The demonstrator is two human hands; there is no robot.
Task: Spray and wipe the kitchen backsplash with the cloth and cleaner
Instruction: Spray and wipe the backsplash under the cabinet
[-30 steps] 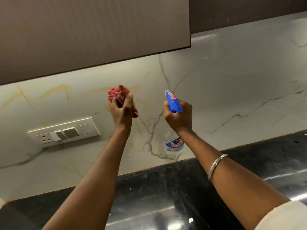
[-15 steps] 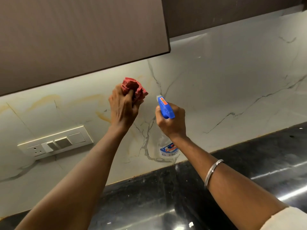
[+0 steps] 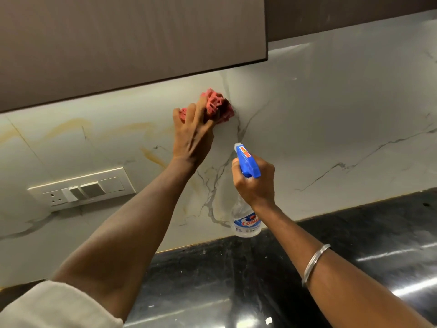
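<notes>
The white marble backsplash [image 3: 331, 119] with grey and yellow veins fills the middle of the head view. My left hand [image 3: 192, 136] presses a bunched red cloth [image 3: 216, 106] flat against it, just below the cabinet's lower edge. My right hand [image 3: 256, 183] is below and to the right, gripping the neck of a clear spray bottle [image 3: 246, 224] of cleaner. Its blue trigger head [image 3: 248, 162] points up and left at the wall, a little below the cloth. The bottle hangs above the counter.
A brown wall cabinet [image 3: 130, 43] overhangs the upper left, close above the cloth. A white switch and socket plate [image 3: 81, 189] sits on the backsplash at the left. A glossy black stone counter [image 3: 354, 233] runs along the bottom. A metal bangle [image 3: 315, 263] circles my right wrist.
My left hand has moved up and to the right and now flattens the cloth on the wall. The right hand with the bottle has stayed just below it.
</notes>
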